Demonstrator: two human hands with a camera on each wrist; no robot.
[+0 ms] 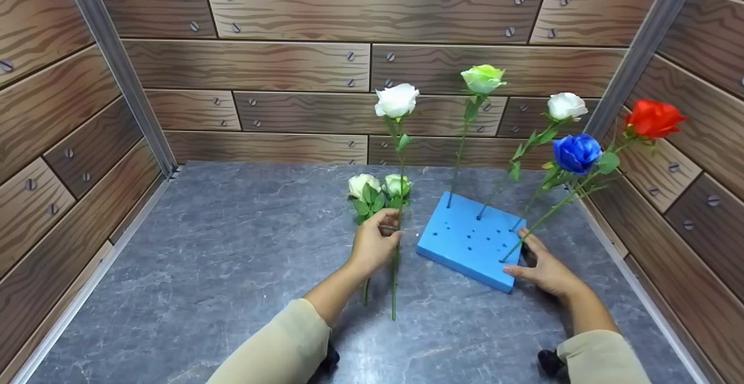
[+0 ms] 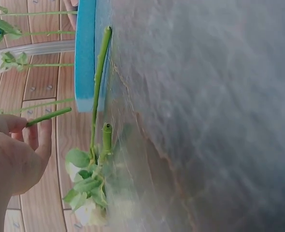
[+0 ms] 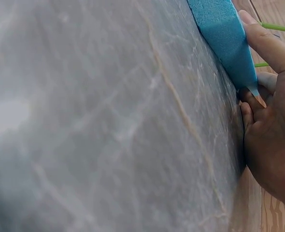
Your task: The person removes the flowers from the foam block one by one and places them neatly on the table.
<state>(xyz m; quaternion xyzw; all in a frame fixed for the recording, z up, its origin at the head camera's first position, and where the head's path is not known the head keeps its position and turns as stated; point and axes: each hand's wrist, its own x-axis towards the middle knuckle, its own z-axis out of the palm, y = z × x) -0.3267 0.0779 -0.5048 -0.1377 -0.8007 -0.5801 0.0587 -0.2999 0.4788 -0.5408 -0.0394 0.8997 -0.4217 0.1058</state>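
My left hand [image 1: 374,244] pinches the green stem of an upright white rose [image 1: 397,100]. The stem's cut end [image 2: 60,113] pokes out below the fingers in the left wrist view, above the tabletop. To the right lies a blue foam block [image 1: 459,243] with small holes in its top. My right hand [image 1: 549,273] holds the block by its right edge, thumb on top near the front corner and fingers along the side. Standing in the block are a yellow-green rose [image 1: 483,79], another white rose [image 1: 567,106], a blue rose [image 1: 576,153] and a red rose [image 1: 655,119], the last two leaning right.
Two pale roses, one left [image 1: 364,186] and one right [image 1: 396,185], lie on the grey marbled table [image 1: 232,256] beside my left hand, their stems pointing toward me. Wood-patterned walls [image 1: 290,64] with metal corner posts [image 1: 119,70] enclose the table at the back and sides.
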